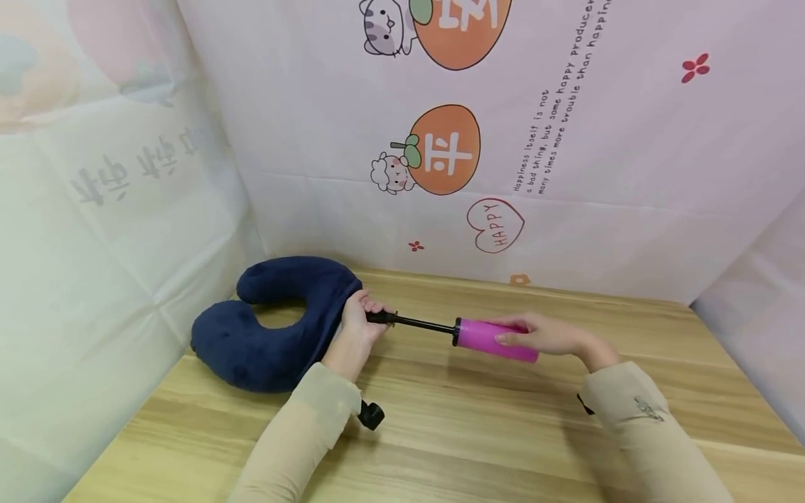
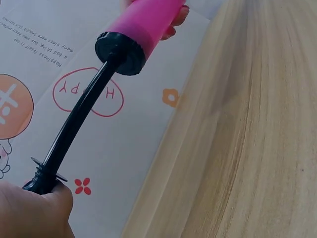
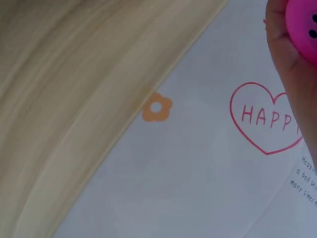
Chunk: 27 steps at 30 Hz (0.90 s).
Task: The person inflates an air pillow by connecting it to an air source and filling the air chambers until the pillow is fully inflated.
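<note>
Pink pump (image 1: 468, 335) slants from centre frame down rightward; left hand (image 1: 361, 323), nearer the navy pillow (image 1: 251, 349) at left, grips its black end (image 2: 43, 179), right hand (image 1: 542, 335) its barrel (image 2: 147, 24)

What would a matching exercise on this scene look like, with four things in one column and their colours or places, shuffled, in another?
Things:
1. neck pillow
2. pump barrel
3. left hand
4. right hand

Colours or places:
a. curled around the pink part
b. pink
c. gripping the end of the black rod
d. navy blue

Pairs: 1-d, 2-b, 3-c, 4-a
</note>
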Available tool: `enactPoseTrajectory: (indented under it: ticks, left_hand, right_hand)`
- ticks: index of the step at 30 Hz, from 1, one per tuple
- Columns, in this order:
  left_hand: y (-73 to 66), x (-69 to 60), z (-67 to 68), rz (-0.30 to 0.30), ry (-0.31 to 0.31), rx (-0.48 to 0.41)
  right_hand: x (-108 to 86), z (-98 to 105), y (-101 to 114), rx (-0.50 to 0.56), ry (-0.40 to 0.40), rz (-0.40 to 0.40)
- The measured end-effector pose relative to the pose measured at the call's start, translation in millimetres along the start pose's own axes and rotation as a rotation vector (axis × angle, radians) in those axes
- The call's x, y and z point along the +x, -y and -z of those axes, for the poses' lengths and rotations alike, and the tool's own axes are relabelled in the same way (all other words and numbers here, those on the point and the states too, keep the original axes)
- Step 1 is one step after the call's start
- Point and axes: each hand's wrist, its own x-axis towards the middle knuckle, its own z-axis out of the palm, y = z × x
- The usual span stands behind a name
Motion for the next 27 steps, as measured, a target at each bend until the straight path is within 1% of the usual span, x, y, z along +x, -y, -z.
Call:
enactPoseTrajectory:
  ticks: [3,6,9,11,13,17,20,24,27]
  left_hand:
    - [1.3,0.0,0.7,-0.011,-0.007,-0.008]
    - [4.9,-0.2,1.4,0.017,-0.001,0.006]
    - [7.5,0.2,0.7,0.025,0.005,0.018]
    - [6.9,0.7,-0.4,0.022,-0.002,0.017]
    - [5.1,0.6,-1.9,0.02,-0.011,0.019]
    - [2.0,-0.6,-2.1,0.045,-0.026,0.028]
    - [1.4,-1.0,-1.9,0.053,-0.029,0.029]
    - [-0.8,-1.4,-2.7,0.062,-0.025,0.02]
    - [-3.5,-1.9,-2.9,0.05,-0.022,0.016]
  right_hand:
    - [13.4,-4,9,-0.054,-0.006,0.021]
    - [33.9,-15,21,-0.081,-0.003,0.057]
    - [50.1,-24,30,-0.073,-0.005,0.093]
    - [52.4,-25,32,-0.063,-0.011,0.094]
    - [48.9,-24,29,-0.054,-0.015,0.092]
    - [32.6,-19,17,-0.014,-0.004,0.08]
    - [19.7,-16,9,0.018,-0.005,0.064]
    - [5.8,-11,4,0.031,-0.016,0.042]
    - [-1.8,-6,3,0.018,-0.02,0.035]
